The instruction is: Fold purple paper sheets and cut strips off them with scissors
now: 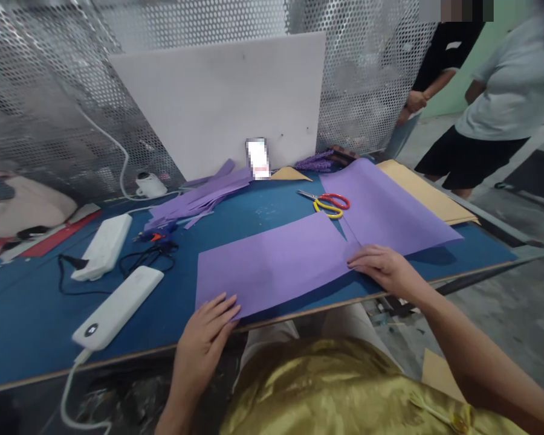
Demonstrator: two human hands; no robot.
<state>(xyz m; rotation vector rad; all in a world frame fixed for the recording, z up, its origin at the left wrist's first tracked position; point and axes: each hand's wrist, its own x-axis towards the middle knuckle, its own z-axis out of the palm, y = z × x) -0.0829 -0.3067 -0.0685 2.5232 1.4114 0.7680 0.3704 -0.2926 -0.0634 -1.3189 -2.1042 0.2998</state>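
Note:
A rectangular sheet of purple paper (272, 266) lies at the table's front edge. My left hand (211, 329) rests on its near left corner, fingers extended and slightly apart on top of the paper. At the near right corner, my right hand (383, 269) has its fingers pressed together on the paper's edge; the thumb is largely hidden. Just beyond the sheet lie scissors (329, 204) with one red and one yellow handle loop, blades pointing away to the left. A larger curled purple sheet (381, 205) spreads out to the right, close to my right hand.
Purple paper strips (204, 196) are piled at the back left. A lit phone (258, 158) leans against a white board (236, 96). Left are a white power bank (118, 308), a white power strip (104, 244) and cables. Tan paper (428, 193) lies right. Two people stand beyond.

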